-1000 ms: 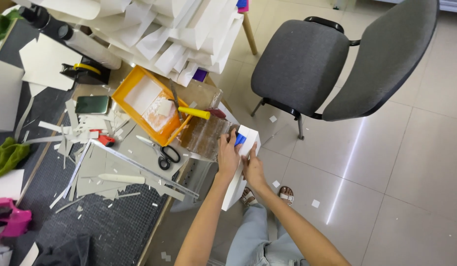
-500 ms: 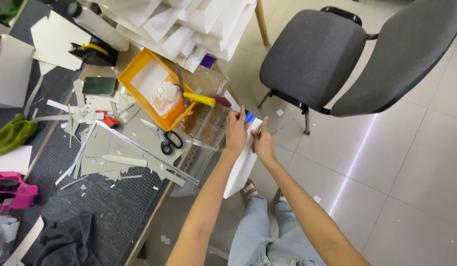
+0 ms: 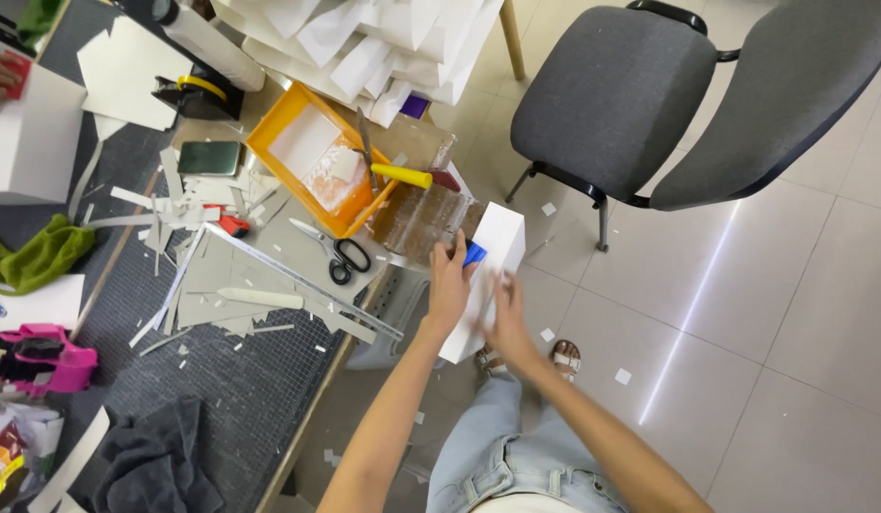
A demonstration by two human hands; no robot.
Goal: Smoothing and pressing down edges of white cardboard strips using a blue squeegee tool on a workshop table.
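Grey chair (image 3: 640,85) on tiled floor (image 3: 792,313)

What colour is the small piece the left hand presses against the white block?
Blue. The small piece sits under the left hand on the white block; head view.

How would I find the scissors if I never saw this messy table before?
Start at the orange tray near the table's edge. Just below its lower corner, on grey card, lie the scissors, blades pointing up-left, black loop handles toward the person's left hand. Nothing else nearby has two black rings; the long metal ruler beside them is straight and silvery.
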